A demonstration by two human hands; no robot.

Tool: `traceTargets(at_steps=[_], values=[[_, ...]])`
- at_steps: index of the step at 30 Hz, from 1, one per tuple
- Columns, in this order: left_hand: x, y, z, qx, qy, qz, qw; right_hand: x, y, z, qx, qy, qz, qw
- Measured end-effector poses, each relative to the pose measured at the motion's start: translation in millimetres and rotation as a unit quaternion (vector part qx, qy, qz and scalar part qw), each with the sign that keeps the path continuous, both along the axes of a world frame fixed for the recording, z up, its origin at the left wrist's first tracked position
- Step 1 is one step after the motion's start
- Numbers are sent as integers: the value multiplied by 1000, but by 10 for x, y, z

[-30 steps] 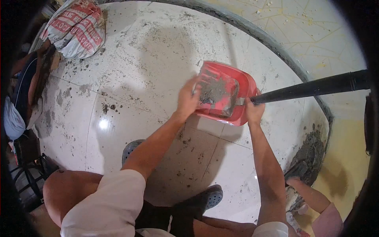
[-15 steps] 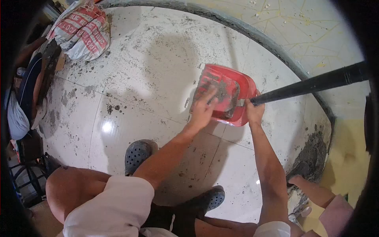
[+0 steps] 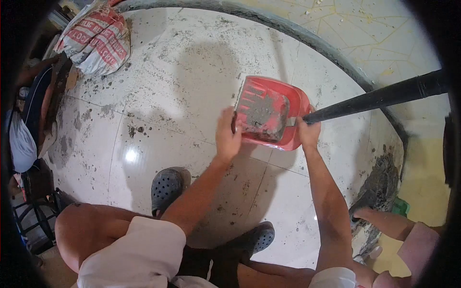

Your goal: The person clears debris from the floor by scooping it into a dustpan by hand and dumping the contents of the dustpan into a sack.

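Note:
A red dustpan (image 3: 298,103) is tilted above the tiled floor, with wet grey mortar (image 3: 261,113) spread over its inside. My right hand (image 3: 309,133) is closed around the base of its long black handle (image 3: 374,102), where the handle meets the pan. At the pan's front left edge is my left hand (image 3: 227,137), its fingers pointing away from me. A thin dark piece shows between the thumb and fingers of that hand, too little of it visible to name.
A red-and-white sack (image 3: 96,41) stands at the far left. Mortar specks dot the white floor (image 3: 158,110). On the right, another person's foot (image 3: 361,211) is beside a mortar heap (image 3: 382,180). My grey clogs (image 3: 165,189) rest on the tiles.
My left hand has moved left, from over the inside of the dustpan to its front edge, uncovering the mortar. My right hand keeps its hold, and the pan has shifted slightly.

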State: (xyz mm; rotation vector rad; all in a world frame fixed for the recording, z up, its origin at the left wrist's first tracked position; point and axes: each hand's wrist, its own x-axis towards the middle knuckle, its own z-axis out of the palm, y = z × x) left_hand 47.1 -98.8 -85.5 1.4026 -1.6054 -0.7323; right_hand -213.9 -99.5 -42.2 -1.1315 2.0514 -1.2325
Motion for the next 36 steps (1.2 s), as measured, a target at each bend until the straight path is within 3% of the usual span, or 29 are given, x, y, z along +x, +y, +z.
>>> traceTargets(at_steps=[1, 3, 4, 6, 7, 8, 9, 12, 14, 15, 17, 18, 21, 23, 24, 25, 27, 28, 29, 31, 32, 34, 35, 36], values=[[-28, -35, -82, -1, 0, -2, 1000, 1, 4, -8, -26, 12, 9, 1000], [-32, -61, -222, -20, -246, -27, 969, 43, 40, 79, -6, -3, 1, 1000], [-98, -52, -94, -18, -162, -68, 984, 73, 35, 124, 13, -15, -4, 1000], [-189, 38, 321, 200, 70, -152, 965, 65, 13, 135, 19, -17, 0, 1000], [-281, 74, 158, 172, 226, -160, 945, 48, 9, 144, 26, -17, 3, 999], [-284, 62, 62, 172, 229, -160, 945, 40, 11, 142, 27, -14, 4, 1000], [-259, 35, -29, 132, 205, -113, 963, 56, 27, 147, 23, -1, 2, 1000], [-24, -56, 337, 131, 189, -48, 972, 87, 93, 171, 17, 7, -6, 1000], [73, -209, 54, 52, -121, -68, 989, 100, 113, 147, 15, -1, -8, 1000], [31, -208, -220, 31, -129, -115, 984, 74, 102, 118, 20, 3, -7, 1000], [-98, -142, -71, 62, 3, -165, 984, 42, 95, 111, 25, 8, -4, 1000], [-93, -208, 19, 271, 156, -225, 923, 30, 85, 124, 34, -7, -1, 999], [-105, -230, 238, 270, 225, -195, 916, 74, 87, 169, 39, -5, -5, 999], [-106, -291, 15, 61, 93, -48, 993, 53, 116, 146, 37, 10, -17, 999], [-105, -369, -306, -54, -111, 10, 992, 15, 131, 77, 14, -2, -11, 1000], [-115, -327, -284, -53, -112, 8, 992, 6, 140, 54, -9, -15, -4, 1000], [-167, -206, -182, -38, -93, -119, 988, -20, 144, 106, 4, -7, 1, 1000], [-177, -158, 230, 223, 78, -161, 958, -27, 149, 158, 20, 3, 4, 1000], [-220, -116, 224, 225, 78, -161, 958, -57, 149, 195, 17, -6, 18, 1000], [-297, -72, 368, 194, 241, -185, 933, -119, 119, 145, 19, -4, 19, 1000], [-226, -65, 423, 286, 183, -138, 931, -161, 125, 120, 20, -2, 17, 1000], [-194, -120, -22, 28, 103, -31, 994, -167, 158, 94, 12, -8, 10, 1000], [-99, -172, -18, -12, -44, -26, 999, -158, 187, 78, 0, -21, 1, 1000], [-115, -243, -87, -13, -46, -30, 998, -158, 203, 97, 0, -23, -3, 1000]])
